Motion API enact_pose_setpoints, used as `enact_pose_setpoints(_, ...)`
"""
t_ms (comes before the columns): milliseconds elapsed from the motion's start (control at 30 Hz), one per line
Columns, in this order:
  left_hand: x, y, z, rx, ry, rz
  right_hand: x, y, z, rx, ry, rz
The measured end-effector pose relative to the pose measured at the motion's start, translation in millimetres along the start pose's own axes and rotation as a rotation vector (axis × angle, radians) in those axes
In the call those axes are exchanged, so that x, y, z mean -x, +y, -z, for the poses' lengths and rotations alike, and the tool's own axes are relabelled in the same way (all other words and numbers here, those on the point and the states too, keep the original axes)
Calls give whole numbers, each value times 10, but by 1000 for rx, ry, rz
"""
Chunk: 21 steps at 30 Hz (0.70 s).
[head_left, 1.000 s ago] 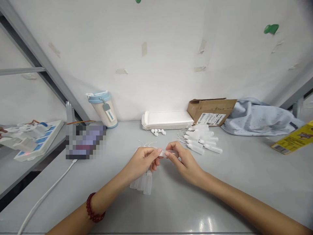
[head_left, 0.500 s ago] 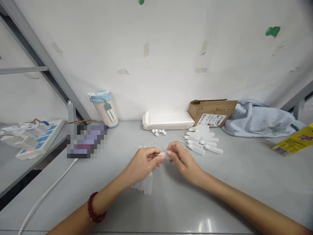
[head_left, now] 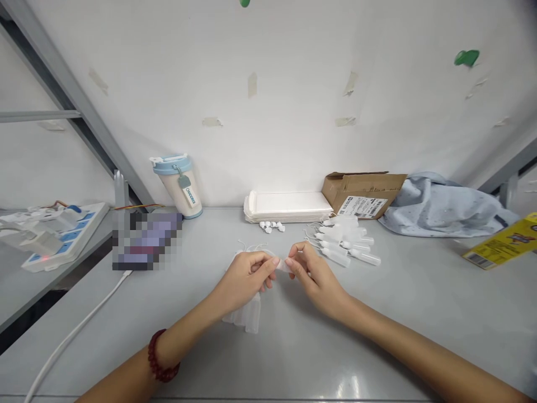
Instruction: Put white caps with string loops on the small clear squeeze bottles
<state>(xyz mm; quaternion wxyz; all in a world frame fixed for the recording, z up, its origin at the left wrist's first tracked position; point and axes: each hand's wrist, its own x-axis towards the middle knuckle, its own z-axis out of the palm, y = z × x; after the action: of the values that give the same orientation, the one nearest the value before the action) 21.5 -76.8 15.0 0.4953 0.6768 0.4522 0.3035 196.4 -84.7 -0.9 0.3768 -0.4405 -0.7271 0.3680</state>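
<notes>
Between my two hands, above the middle of the table, is a small translucent plastic bottle (head_left: 283, 266), mostly covered by fingers. My left hand (head_left: 248, 278) pinches its left end between thumb and fingers. My right hand (head_left: 312, 274) pinches the other end. Below and behind my left hand lie several translucent bottles (head_left: 252, 317), partly hidden by it, with thin white strands showing past the fingers. To the right of my right hand is a pile of similar bottles (head_left: 335, 256) with white tops and thin strands. Several small white caps (head_left: 268, 227) sit farther back.
A stack of white flat boxes (head_left: 289, 206) and an open cardboard box (head_left: 364, 193) stand against the wall. At left are a tumbler (head_left: 180, 187), a blurred-out phone (head_left: 149, 242) with a cable, and a power strip (head_left: 69, 238). At right lie a cloth (head_left: 444, 207) and a yellow box (head_left: 503, 243).
Both hands stay nearly in place on the bottle. The left thumb has shifted slightly left, and the white piece seen by it before is now hidden. The view has moved a little.
</notes>
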Motion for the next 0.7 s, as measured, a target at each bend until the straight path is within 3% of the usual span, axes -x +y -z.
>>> enact_pose_setpoints(167,-17,5,1,98,-39,84,16,21,-4,140,26,95)
enact_pose_setpoints(367,-9,25,16,121,-38,55,14,41,-12,162,27,216)
enact_pose_setpoints(700,36,75,57,-2,-45,-73,2,-58,37,-44,-23,49)
